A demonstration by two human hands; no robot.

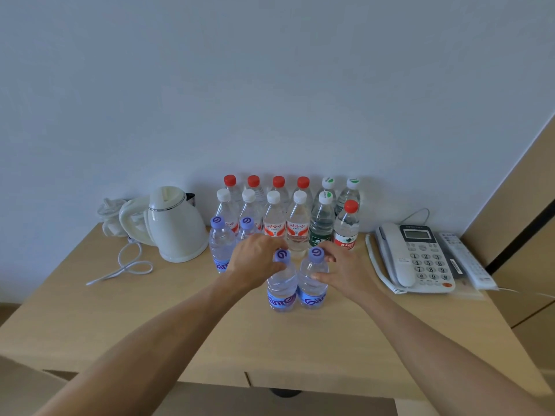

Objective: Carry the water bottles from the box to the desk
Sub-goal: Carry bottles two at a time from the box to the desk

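Two purple-capped water bottles stand side by side on the wooden desk point(180, 325). My left hand point(255, 261) grips the left bottle point(282, 291) near its neck. My right hand point(342, 270) grips the right bottle point(312, 288) at its shoulder. Behind them stand two more purple-capped bottles point(221, 247), then rows of white-capped bottles point(297, 226), red-capped bottles point(347, 226) and green-labelled bottles point(322, 223), reaching back to the wall. The box is not in view.
A white electric kettle point(175, 226) with its loose cord point(126, 265) stands at the desk's back left. A white desk phone point(420, 256) and a remote control point(468, 259) lie at the right. A wooden panel rises at the far right.
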